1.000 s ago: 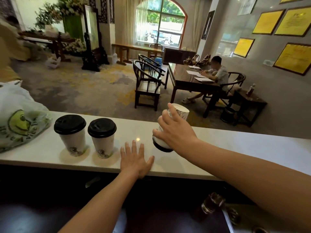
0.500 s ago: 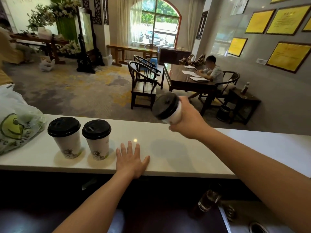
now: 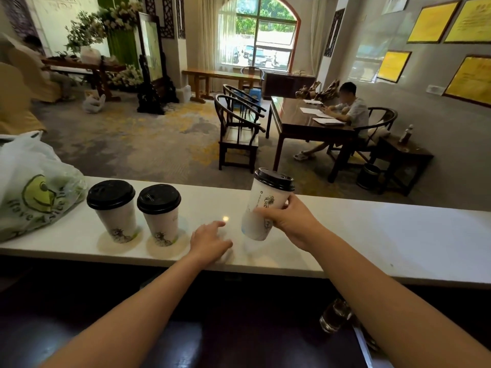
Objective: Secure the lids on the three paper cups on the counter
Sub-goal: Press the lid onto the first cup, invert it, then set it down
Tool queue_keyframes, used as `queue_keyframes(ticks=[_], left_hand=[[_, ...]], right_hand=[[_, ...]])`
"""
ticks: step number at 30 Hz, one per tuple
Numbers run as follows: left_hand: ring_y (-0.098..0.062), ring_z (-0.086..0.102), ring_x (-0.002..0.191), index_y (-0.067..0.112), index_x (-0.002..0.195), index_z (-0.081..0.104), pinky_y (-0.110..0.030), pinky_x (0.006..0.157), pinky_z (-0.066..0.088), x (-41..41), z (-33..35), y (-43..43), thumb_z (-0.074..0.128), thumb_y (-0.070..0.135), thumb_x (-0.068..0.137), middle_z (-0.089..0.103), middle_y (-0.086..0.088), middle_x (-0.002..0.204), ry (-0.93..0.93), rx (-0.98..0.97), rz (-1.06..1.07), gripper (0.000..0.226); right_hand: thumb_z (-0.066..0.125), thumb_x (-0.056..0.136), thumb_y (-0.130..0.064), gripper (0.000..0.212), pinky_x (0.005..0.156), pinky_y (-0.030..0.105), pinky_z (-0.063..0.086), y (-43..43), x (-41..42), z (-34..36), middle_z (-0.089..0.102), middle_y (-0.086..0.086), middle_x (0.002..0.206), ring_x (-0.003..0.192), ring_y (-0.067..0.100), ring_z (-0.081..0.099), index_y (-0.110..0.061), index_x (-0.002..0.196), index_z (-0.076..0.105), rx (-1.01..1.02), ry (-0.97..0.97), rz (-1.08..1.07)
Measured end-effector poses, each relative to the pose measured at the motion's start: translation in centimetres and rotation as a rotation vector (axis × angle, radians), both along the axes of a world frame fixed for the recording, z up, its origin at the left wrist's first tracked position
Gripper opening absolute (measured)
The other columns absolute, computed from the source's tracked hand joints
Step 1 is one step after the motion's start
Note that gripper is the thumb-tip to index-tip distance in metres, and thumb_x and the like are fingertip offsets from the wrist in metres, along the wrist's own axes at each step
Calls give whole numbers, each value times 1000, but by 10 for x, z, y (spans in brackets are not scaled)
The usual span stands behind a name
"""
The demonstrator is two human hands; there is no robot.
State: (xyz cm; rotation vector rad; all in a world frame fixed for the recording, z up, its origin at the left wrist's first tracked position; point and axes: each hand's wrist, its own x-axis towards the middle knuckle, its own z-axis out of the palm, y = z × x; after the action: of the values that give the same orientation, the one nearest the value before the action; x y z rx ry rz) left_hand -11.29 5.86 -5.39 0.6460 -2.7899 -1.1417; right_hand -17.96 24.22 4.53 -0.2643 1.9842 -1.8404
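Two white paper cups with black lids stand side by side on the white counter: the left cup and the middle cup. My right hand grips a third paper cup around its lower half. That cup is nearly upright, tilted slightly right, its black lid on top and its base just above the counter. My left hand rests on the counter between the middle cup and the held cup, fingers loosely curled, holding nothing.
A white plastic bag with a green smiley print lies at the counter's left end. A glass stands on the dark lower surface at the near right. Beyond the counter are wooden chairs, tables and a seated person.
My right hand has turned the third cup from upside down, through sideways in the air, to nearly upright and lowered it toward the counter. My left hand's fingers curled in slightly.
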Motion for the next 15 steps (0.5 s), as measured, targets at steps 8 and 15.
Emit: queue_keyframes(ticks=[8,15], left_hand=[[-15,59,118,23,140,48,-36,99,50,-8,44,21,82,22,75,60,8,133,277,335,-176,73],[-22,62,121,21,141,50,-45,98,55,-19,37,17,65,12,91,62,-1,136,330,332,-111,53]], right_hand=[[95,67,-23,74,82,33,54,-16,-13,-18,66,-5,114,101,13,63,-22,126,50,121,162,-1],[84,79,-6,73,93,38,54,-21,-29,-30,63,3,129,120,23,59,-18,141,48,156,181,97]])
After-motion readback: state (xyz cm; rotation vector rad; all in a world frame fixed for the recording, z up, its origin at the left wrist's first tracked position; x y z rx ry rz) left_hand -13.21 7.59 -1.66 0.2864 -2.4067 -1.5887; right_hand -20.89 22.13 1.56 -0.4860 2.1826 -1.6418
